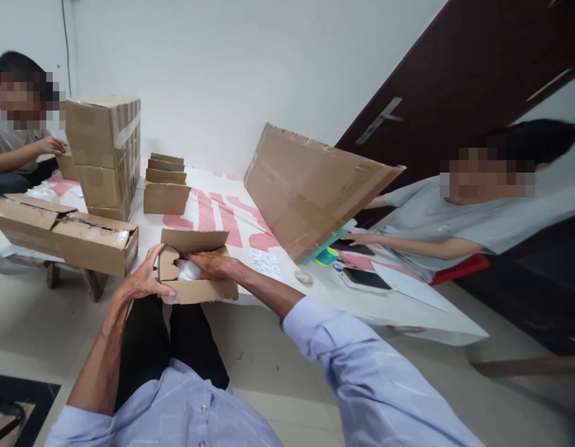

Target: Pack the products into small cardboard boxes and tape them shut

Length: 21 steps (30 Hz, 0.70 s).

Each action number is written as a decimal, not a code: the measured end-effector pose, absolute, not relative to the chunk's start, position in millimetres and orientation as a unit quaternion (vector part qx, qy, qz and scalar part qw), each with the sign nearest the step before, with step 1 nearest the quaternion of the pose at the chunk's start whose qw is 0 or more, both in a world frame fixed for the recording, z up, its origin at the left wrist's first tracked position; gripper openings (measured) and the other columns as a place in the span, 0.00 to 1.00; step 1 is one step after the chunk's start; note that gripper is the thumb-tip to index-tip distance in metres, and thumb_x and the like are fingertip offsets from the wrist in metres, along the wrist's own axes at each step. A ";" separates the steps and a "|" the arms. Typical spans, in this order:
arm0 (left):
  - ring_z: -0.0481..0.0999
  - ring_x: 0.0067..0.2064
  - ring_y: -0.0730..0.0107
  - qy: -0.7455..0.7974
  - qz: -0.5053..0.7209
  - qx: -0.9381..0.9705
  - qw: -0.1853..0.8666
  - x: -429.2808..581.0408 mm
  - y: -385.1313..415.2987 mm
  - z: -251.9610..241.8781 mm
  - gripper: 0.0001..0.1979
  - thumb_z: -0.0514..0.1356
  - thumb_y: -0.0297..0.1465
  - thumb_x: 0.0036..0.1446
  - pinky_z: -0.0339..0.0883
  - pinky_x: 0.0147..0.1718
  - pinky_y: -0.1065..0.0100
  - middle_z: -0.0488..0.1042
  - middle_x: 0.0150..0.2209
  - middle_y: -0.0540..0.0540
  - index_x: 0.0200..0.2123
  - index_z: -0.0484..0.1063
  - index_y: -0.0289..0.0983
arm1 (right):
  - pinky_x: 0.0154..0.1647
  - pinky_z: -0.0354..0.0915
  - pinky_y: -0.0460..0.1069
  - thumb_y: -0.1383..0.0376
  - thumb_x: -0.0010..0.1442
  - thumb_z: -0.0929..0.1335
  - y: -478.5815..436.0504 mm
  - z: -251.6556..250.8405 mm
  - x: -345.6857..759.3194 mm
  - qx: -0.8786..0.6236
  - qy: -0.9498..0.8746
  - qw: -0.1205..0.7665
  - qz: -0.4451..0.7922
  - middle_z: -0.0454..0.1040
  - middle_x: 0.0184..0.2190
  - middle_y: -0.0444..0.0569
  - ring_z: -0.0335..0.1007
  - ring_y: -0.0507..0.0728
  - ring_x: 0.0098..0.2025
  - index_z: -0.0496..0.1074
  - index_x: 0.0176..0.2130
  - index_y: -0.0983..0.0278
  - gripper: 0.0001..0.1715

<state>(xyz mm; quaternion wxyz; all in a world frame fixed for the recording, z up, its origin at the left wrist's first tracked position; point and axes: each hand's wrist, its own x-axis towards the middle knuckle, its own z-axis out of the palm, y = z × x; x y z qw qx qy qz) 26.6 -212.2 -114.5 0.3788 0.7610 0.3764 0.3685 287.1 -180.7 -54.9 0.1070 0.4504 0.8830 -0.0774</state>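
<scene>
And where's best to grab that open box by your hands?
The open box is probably best gripped at its left end, from the left: the left hand spans that short end, thumb on the near side, while the right hand reaches inside.

From afar I had the brown cardboard box [206,290], open, far flap [194,239] raised, notched flap [167,264] at one end, whitish object [189,270] inside, partly hidden, by the table [422,315] edge

Got two hands [146,273] on one open box [201,292], plus one long box [89,245], one big cardboard panel [310,186], one door [436,68] and two other people [483,217].
</scene>
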 end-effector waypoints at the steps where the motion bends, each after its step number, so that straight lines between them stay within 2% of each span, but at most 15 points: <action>1: 0.53 0.76 0.33 0.378 0.367 0.761 0.378 27.0 -212.1 -114.1 0.71 0.80 0.49 0.36 0.57 0.72 0.38 0.48 0.76 0.31 0.77 0.48 0.41 | 0.54 0.70 0.54 0.58 0.62 0.76 -181.5 -53.5 287.1 0.444 0.884 0.114 -0.089 0.79 0.56 0.57 0.78 0.65 0.56 0.71 0.60 0.61 0.29; 4: 0.55 0.76 0.34 0.390 0.367 0.754 0.380 27.5 -212.8 -112.3 0.69 0.80 0.48 0.37 0.63 0.69 0.41 0.49 0.76 0.31 0.76 0.49 0.40 | 0.60 0.68 0.58 0.62 0.64 0.74 -187.3 -49.5 292.0 0.423 0.898 0.070 -0.102 0.77 0.59 0.61 0.76 0.67 0.60 0.71 0.61 0.63 0.28; 8: 0.59 0.74 0.36 0.388 0.379 0.743 0.393 25.3 -211.2 -110.0 0.66 0.80 0.45 0.36 0.66 0.66 0.41 0.55 0.73 0.32 0.75 0.51 0.41 | 0.65 0.66 0.60 0.65 0.59 0.75 -190.2 -37.2 306.2 0.393 0.906 -0.058 -0.143 0.74 0.63 0.60 0.71 0.66 0.65 0.67 0.66 0.62 0.38; 12: 0.61 0.72 0.37 0.394 0.404 0.730 0.386 26.7 -196.7 -108.3 0.65 0.80 0.41 0.36 0.67 0.65 0.42 0.59 0.71 0.32 0.75 0.52 0.41 | 0.64 0.67 0.60 0.67 0.52 0.75 -186.2 -5.1 322.9 0.371 0.894 -0.183 -0.170 0.72 0.65 0.59 0.72 0.65 0.63 0.69 0.66 0.62 0.43; 15: 0.60 0.73 0.37 0.410 0.420 0.722 0.366 35.3 -177.3 -106.0 0.67 0.80 0.42 0.35 0.64 0.68 0.43 0.58 0.72 0.30 0.75 0.51 0.39 | 0.60 0.70 0.58 0.65 0.51 0.75 -189.2 28.6 335.7 0.385 0.867 -0.263 -0.178 0.73 0.64 0.57 0.73 0.64 0.59 0.71 0.65 0.62 0.43; 18: 0.57 0.75 0.34 0.436 0.415 0.721 0.342 43.5 -161.2 -97.8 0.66 0.80 0.46 0.35 0.55 0.72 0.40 0.55 0.74 0.27 0.74 0.53 0.35 | 0.58 0.71 0.58 0.63 0.50 0.75 -197.0 59.4 347.3 0.406 0.837 -0.313 -0.192 0.75 0.61 0.56 0.74 0.63 0.57 0.71 0.65 0.63 0.43; 21: 0.53 0.76 0.33 0.463 0.425 0.714 0.308 42.7 -161.6 -77.5 0.56 0.76 0.50 0.42 0.53 0.72 0.38 0.53 0.75 0.27 0.71 0.61 0.36 | 0.59 0.70 0.58 0.63 0.51 0.74 -204.0 76.9 356.6 0.403 0.828 -0.329 -0.211 0.75 0.60 0.54 0.73 0.63 0.57 0.70 0.66 0.63 0.44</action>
